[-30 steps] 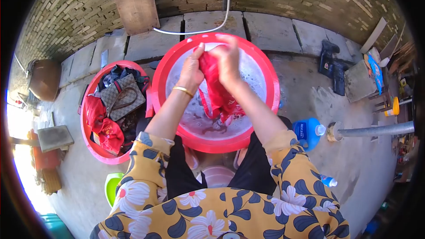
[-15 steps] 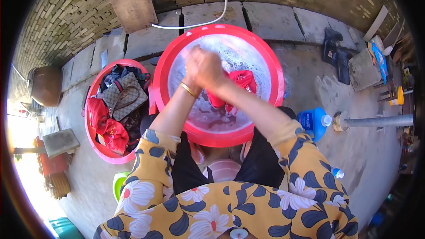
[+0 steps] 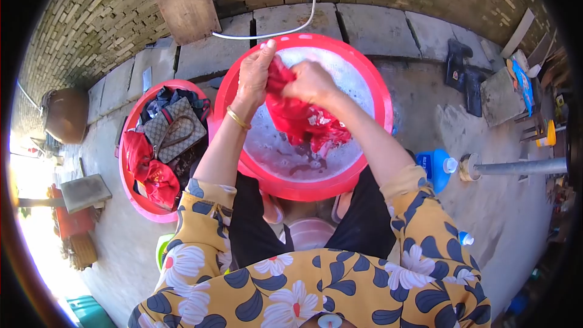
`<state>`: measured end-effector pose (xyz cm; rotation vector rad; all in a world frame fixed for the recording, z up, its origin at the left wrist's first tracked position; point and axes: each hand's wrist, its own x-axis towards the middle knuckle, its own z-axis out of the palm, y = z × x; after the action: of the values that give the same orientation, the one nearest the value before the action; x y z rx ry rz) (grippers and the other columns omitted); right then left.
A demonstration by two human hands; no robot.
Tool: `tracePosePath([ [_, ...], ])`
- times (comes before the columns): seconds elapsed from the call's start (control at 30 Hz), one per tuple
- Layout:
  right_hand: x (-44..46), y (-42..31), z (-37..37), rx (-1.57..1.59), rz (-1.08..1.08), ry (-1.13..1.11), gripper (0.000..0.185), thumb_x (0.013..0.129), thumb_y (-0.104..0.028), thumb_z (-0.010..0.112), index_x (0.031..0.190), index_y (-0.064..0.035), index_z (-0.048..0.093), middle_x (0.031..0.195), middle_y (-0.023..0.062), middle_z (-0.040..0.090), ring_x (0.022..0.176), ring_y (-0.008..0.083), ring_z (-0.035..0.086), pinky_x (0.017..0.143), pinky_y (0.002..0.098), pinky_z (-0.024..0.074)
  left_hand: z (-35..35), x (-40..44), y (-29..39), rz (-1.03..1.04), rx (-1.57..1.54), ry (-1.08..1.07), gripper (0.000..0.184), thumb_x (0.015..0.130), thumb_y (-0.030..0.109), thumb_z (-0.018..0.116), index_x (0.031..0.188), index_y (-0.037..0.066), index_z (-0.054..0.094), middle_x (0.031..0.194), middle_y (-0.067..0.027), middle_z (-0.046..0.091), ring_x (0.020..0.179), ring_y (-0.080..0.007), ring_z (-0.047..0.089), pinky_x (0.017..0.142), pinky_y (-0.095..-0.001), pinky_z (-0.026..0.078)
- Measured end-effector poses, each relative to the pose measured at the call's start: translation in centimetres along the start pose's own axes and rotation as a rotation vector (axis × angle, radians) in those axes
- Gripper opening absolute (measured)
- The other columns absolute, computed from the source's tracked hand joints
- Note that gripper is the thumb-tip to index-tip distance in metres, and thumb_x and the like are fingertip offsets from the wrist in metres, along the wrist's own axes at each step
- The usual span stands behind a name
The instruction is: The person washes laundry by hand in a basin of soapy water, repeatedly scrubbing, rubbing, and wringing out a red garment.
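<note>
A wet red garment (image 3: 303,120) hangs bunched over the large red washtub (image 3: 381,106), its lower folds touching the suds. My left hand (image 3: 254,74), with a gold bangle at the wrist, is closed on the cloth's upper left end, thumb pointing up. My right hand (image 3: 313,84) grips the same cloth a little to the right, with the fingers wrapped round it. Foamy water (image 3: 349,79) fills much of the tub. The garment's exact kind is hidden by its folds.
Left of the tub stands a smaller pink-red basin (image 3: 124,176) holding a patterned bag (image 3: 175,129), red cloth (image 3: 159,181) and dark clothes. A blue detergent bottle (image 3: 434,169) stands at right. Black boots (image 3: 464,79) lie farther right, and a white hose (image 3: 267,35) runs behind.
My hands were clasped together over the tub; now they are apart, with the red garment drawn up between them. The cloth was lower, mostly in the water.
</note>
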<state>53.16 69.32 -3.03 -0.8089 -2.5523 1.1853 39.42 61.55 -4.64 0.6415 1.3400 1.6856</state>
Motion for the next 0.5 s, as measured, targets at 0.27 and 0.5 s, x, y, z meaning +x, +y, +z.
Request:
tracePosePath([
  [0.27, 0.6, 2.2, -8.5, 1.422, -0.040, 0.288, 0.021, 0.073, -0.002, 0.054, 0.090, 0.0064, 0.060, 0.086, 0.0155, 0.064, 0.087, 0.0251, 0.062, 0.081, 0.0367, 0.0487, 2.9, -2.4, -2.7, -0.147, 0.811, -0.432, 0.051, 0.071, 0.032, 0.073, 0.109, 0.002, 0.058, 0.094, -0.0088, 0.064, 0.091, -0.0187, 0.059, 0.086, -0.0321, 0.044],
  [0.5, 1.6, 3.3, -1.1, 0.832, 0.039, 0.584, 0.022, 0.076, -0.021, 0.063, 0.078, -0.0003, 0.057, 0.074, 0.0115, 0.063, 0.069, 0.0253, 0.062, 0.063, 0.0364, 0.0484, 4.9, -0.1, -0.6, -0.147, -0.691, -0.040, 0.030, 0.079, 0.027, 0.067, 0.099, 0.005, 0.061, 0.093, -0.0073, 0.064, 0.080, -0.0179, 0.061, 0.081, -0.0312, 0.047],
])
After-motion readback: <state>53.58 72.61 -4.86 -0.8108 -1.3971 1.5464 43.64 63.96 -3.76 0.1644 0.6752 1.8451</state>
